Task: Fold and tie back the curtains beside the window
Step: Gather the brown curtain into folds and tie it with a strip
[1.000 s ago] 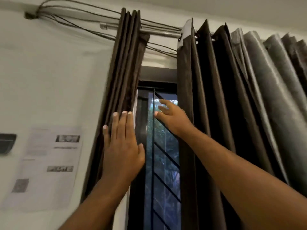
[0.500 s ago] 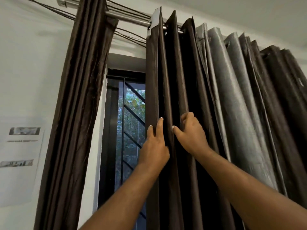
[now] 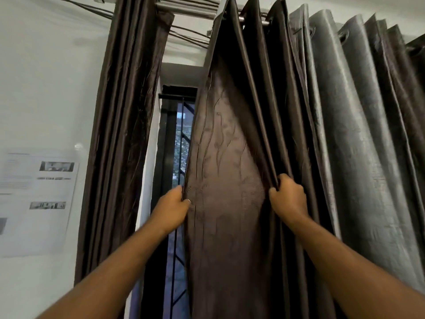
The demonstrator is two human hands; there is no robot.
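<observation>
Dark brown satiny curtain panel hangs just right of the barred window, first pleat spread flat, faint stitched pattern showing. Left hand pinches its leading edge, thumb in front, right at the window's side. Right hand fist-grips a bunch of the next pleats, further right of the window. Cloth looks soft, light and a bit slick, so a loose pinch may slip. It hangs on eyelets and should slide easily along the metal curtain rod above the window. Best held at pleat edges, stacking fold on fold. Grey textured curtain hangs further right. Bunched dark brown curtain hangs left of the window, no tie visible, with printed paper notices beyond it.
</observation>
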